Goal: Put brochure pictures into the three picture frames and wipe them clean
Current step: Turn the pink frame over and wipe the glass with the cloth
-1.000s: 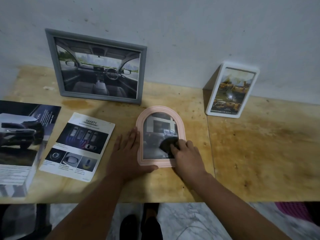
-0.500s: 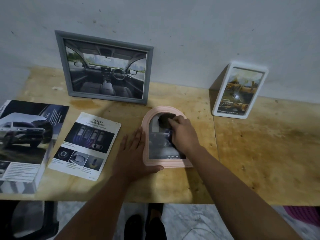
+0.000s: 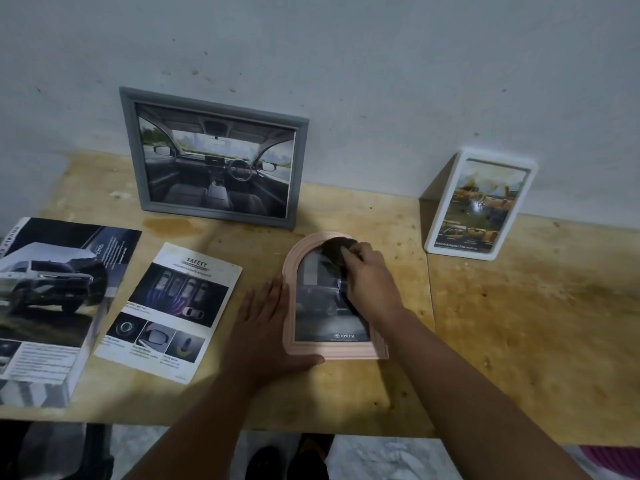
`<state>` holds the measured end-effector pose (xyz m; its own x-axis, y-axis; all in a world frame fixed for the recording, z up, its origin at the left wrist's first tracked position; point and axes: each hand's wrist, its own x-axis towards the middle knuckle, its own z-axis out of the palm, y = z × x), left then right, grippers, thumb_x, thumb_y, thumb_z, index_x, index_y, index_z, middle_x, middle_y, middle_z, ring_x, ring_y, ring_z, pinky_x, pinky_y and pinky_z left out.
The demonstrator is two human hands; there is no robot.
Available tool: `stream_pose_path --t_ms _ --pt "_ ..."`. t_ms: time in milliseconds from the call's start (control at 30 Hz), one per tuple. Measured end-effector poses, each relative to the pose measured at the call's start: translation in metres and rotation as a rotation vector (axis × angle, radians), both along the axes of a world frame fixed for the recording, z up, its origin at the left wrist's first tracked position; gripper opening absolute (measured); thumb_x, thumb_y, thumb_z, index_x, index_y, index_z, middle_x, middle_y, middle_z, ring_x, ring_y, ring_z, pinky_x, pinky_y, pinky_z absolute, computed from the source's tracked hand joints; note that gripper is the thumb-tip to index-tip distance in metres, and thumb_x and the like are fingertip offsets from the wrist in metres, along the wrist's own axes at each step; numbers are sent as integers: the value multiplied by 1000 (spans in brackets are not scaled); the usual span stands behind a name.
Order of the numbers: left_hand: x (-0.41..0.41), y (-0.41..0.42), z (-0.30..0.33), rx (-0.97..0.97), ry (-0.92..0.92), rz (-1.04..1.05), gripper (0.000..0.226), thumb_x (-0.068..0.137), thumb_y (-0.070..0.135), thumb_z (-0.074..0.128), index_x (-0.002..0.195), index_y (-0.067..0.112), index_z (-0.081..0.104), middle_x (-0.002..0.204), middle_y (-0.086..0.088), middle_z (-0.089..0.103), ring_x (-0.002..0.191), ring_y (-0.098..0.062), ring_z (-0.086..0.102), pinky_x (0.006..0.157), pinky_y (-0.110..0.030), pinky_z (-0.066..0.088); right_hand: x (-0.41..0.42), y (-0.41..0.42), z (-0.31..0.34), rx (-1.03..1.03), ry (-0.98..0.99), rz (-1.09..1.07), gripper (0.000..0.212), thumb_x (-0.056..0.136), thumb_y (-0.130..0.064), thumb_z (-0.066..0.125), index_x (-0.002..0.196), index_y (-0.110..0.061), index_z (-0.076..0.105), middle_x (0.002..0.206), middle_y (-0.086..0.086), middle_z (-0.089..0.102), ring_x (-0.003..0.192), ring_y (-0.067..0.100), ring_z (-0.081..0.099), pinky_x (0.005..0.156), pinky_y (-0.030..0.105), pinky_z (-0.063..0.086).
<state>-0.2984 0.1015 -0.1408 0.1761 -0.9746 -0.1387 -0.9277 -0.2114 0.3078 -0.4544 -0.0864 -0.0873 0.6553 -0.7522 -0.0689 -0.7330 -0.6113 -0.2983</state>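
A pink arched picture frame point(image 3: 290, 306) lies flat on the wooden table point(image 3: 519, 323), holding a dark car picture with a Toyota logo. My right hand point(image 3: 372, 282) presses a dark cloth point(image 3: 335, 249) onto the top of the frame's arch. My left hand point(image 3: 266, 327) lies flat and open on the table, its thumb and palm edge against the frame's left and bottom sides. A grey frame point(image 3: 216, 157) with a car interior picture leans on the wall behind. A white frame point(image 3: 479, 204) with a yellow-toned picture leans on the wall at the right.
A safety brochure page point(image 3: 173, 310) lies left of the pink frame. A thick car brochure point(image 3: 52, 299) sits at the far left edge. The table's front edge runs just below my forearms, with floor and dark shoes point(image 3: 291, 459) beneath.
My right hand with the cloth has moved from the lower middle of the pink frame's glass up to the top of its arch. My left hand has stayed beside the frame.
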Motion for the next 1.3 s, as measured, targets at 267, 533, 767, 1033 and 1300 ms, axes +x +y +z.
stream_pose_path --t_ms 267,533,767,1033,1300 --pt "0 -2 -6 -54 2 -17 134 73 100 44 157 -4 33 167 -22 27 156 -35 25 124 -58 24 -3 63 -25 17 50 410 55 80 -12 73 134 -11 62 136 15 56 114 39 57 91 47 56" --pt "5 -12 22 229 34 -29 154 56 112 17 163 1 -1 172 -15 -7 160 -31 -5 130 -47 -2 -92 73 20 524 -362 -15 42 97 -8 52 135 -19 66 129 -3 58 116 14 58 100 36 52" --pt "2 -14 51 346 153 92 146 59 108 31 164 17 -14 174 -9 -9 160 -28 -6 131 -49 10 -205 64 33 193 -27 -357 52 100 -37 41 148 -19 52 140 6 50 119 28 54 93 39 53" --pt "-24 -11 83 342 152 234 103 90 72 58 165 17 13 171 -6 20 154 -31 26 120 -45 38 -180 72 54 134 376 -437 75 93 -70 36 149 -22 46 151 11 40 135 33 39 103 56 39" --pt "-16 -45 89 321 503 562 58 91 50 68 138 20 54 136 -10 54 113 -30 63 99 -39 52 -95 41 50 684 -61 -481 66 95 -41 64 154 -22 39 149 0 46 133 25 51 106 38 49"
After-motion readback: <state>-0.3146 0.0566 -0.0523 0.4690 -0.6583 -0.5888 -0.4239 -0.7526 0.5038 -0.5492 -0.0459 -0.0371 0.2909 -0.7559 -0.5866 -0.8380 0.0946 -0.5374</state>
